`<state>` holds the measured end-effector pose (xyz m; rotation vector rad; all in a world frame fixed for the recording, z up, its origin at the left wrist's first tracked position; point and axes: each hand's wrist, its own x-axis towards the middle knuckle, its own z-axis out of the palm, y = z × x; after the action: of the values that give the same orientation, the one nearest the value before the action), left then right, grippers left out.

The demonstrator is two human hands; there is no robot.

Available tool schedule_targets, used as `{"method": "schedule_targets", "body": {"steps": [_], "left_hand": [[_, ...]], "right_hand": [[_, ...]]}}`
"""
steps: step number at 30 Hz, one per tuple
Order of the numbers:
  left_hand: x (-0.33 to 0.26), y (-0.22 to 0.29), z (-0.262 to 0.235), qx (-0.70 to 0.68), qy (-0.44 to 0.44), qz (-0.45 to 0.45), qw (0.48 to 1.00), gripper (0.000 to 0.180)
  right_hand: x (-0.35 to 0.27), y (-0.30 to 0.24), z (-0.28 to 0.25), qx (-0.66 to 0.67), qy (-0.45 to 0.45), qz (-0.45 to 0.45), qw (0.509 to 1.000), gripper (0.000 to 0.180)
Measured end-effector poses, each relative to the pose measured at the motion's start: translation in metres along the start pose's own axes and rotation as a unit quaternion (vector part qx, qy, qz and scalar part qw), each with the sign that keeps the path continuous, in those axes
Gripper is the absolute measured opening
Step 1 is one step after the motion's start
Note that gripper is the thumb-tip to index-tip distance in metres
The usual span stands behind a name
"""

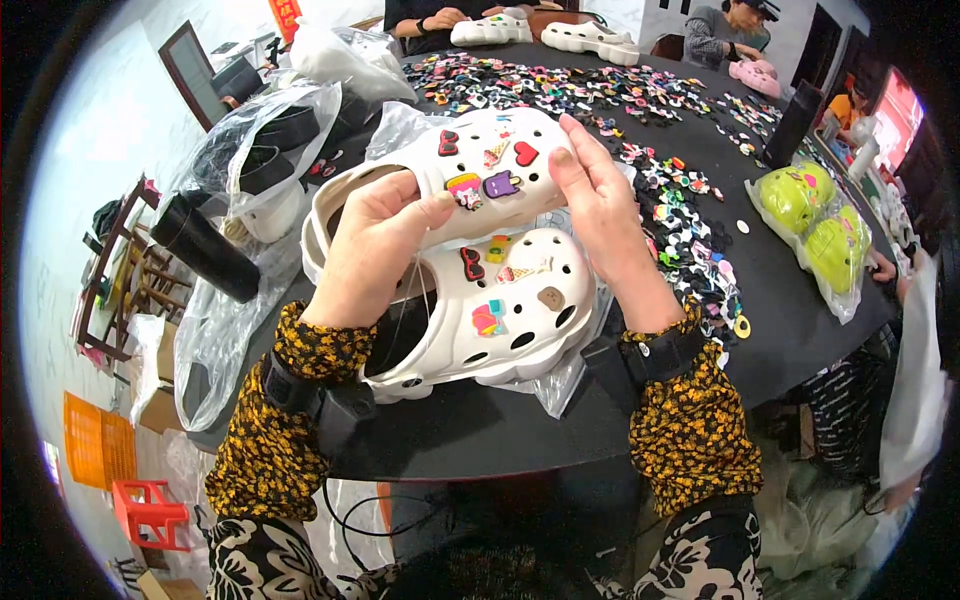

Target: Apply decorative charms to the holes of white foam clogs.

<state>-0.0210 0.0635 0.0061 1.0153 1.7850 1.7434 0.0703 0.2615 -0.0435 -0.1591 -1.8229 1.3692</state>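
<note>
2 hands [365, 242] [612, 215] on 1 wht clog [500, 165], 2nd clog [455, 325] nr

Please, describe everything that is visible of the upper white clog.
The upper clog is white and looks like smooth foam or plastic, with round holes. It carries red sunglasses, an ice-cream cone, a red heart, a purple charm and other charms. The foot opening is at left; the toe points right. The left hand grips it at the opening's edge, and the right hand touches the toe. It is held over another clog; whether they touch is unclear.
</note>
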Motion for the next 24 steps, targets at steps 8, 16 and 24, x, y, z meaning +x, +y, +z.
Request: {"method": "schedule_targets", "body": {"steps": [8,16,24], "left_hand": [[-0.0011,0.0018,-0.0008,0.001,-0.003,0.003,1.0,0.023],[0.0005,-0.0009,-0.0017,-0.01,0.004,-0.001,1.0,0.02],[-0.001,0.0037,0.0003,0.0,-0.004,0.0,1.0,0.017]], "right_hand": [[0.0005,-0.0002,0.0003,0.004,-0.001,-0.008,1.0,0.056],[0.0008,0.001,0.0011,0.003,-0.002,-0.003,1.0,0.054],[0.0019,0.0037,-0.0004,-0.005,-0.001,-0.016,1.0,0.052]]}}
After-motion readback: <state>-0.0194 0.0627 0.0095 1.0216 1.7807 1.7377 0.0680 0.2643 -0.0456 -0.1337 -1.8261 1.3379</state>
